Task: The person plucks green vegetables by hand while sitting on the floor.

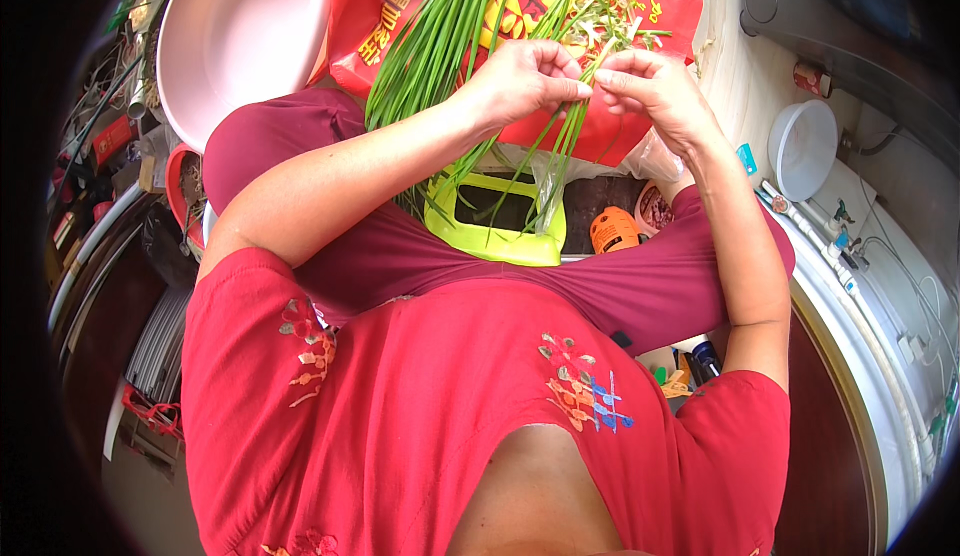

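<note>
My left hand (pixel 529 84) grips a few thin green Chinese chives (pixel 574 126) between thumb and fingers, their leaves hanging down over my lap. Close on its right, my right hand (pixel 651 90) pinches near the pale stem ends of the same chives. A large bundle of chives (pixel 427 53) lies to the left on a red plastic sheet or bag (pixel 360 0) with yellow writing. Above my hands, a pile of pale trimmings (pixel 611 15) rests on the red plastic, with a few more chives beside it.
A big pink-white basin (pixel 244 38) stands at the upper left. Below my hands are a lime-green plastic frame (pixel 495 244), an orange container (pixel 615 230) and a small bowl (pixel 654 208). A white basin (pixel 804 149) and white pipes (pixel 844 278) are at the right.
</note>
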`<state>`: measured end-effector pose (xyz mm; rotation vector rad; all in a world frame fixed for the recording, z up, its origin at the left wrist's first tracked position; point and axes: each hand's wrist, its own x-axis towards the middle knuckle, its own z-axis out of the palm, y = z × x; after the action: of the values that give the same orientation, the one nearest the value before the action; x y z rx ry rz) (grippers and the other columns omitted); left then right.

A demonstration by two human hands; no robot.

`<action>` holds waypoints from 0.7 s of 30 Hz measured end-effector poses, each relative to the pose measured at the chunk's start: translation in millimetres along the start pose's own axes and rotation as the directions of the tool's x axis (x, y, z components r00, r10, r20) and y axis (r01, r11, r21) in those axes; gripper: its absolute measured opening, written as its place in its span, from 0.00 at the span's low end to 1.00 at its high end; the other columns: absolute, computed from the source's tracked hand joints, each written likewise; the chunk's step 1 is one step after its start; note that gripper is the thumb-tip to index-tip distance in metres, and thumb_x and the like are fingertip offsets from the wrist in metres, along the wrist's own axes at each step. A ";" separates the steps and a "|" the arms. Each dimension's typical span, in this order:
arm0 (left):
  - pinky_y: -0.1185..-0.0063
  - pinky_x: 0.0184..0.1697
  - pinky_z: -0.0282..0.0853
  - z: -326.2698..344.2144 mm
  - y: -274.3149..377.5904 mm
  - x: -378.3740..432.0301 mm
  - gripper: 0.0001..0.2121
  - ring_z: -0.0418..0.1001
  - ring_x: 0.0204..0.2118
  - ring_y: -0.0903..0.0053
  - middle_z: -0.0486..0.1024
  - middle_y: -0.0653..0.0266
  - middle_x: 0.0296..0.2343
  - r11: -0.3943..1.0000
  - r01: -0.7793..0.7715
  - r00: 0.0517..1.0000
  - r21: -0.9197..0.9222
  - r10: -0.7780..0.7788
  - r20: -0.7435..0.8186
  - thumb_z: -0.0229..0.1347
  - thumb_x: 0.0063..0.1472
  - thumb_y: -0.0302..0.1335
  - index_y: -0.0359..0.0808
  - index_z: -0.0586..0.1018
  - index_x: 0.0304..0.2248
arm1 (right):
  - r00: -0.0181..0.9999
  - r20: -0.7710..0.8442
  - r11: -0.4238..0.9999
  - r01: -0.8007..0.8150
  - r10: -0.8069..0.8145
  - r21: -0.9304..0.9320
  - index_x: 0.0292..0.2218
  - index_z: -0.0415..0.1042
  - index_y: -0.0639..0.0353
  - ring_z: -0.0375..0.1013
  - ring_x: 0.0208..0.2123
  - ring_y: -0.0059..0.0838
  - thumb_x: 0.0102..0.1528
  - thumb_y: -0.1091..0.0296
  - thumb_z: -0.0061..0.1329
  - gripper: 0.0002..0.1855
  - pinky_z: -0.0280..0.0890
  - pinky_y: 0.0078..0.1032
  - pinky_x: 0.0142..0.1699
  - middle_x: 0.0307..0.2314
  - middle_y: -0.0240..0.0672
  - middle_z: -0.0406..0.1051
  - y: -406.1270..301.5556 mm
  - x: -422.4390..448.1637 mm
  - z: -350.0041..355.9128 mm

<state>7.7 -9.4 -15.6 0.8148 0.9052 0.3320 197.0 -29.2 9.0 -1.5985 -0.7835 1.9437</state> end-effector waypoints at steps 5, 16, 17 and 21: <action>0.88 0.23 0.62 -0.7 1.4 3.0 0.07 0.68 0.20 0.85 0.70 0.70 0.19 1.000 -0.002 0.999 0.028 0.003 -0.034 0.57 0.49 0.23 0.34 0.70 0.25 | 0.999 -0.040 0.999 0.009 -0.007 0.041 0.34 0.70 0.63 0.66 0.21 0.13 0.49 0.64 0.52 0.13 0.64 0.12 0.28 0.21 0.27 0.68 -2.8 -1.7 -3.6; 0.87 0.26 0.66 2.3 1.3 3.7 0.07 0.70 0.22 0.85 0.71 0.68 0.20 0.999 -0.019 1.000 0.034 0.019 -0.014 0.58 0.49 0.23 0.34 0.71 0.25 | 1.000 0.014 0.999 -0.019 0.019 -0.031 0.32 0.68 0.62 0.67 0.23 0.13 0.50 0.70 0.49 0.08 0.64 0.10 0.28 0.24 0.28 0.68 2.1 1.5 2.8; 0.87 0.26 0.65 2.5 2.0 3.4 0.07 0.70 0.22 0.85 0.71 0.69 0.20 1.000 -0.021 1.000 0.018 0.022 -0.014 0.58 0.48 0.23 0.34 0.71 0.25 | 1.000 0.012 0.999 -0.014 0.014 -0.031 0.33 0.68 0.63 0.67 0.23 0.14 0.50 0.71 0.48 0.08 0.64 0.11 0.29 0.24 0.29 0.68 1.6 0.8 2.5; 0.88 0.25 0.63 1.3 4.0 2.6 0.07 0.69 0.22 0.86 0.71 0.70 0.20 1.000 -0.006 1.000 0.014 0.006 -0.023 0.58 0.48 0.23 0.35 0.71 0.25 | 1.000 0.011 1.000 -0.019 0.020 -0.015 0.35 0.67 0.64 0.67 0.23 0.15 0.49 0.72 0.47 0.10 0.65 0.12 0.30 0.25 0.30 0.68 -3.1 -2.8 1.9</action>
<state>10.6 -5.9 -13.6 0.8285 0.9274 0.3412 195.7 -29.2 13.5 -1.6108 -0.7910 1.9664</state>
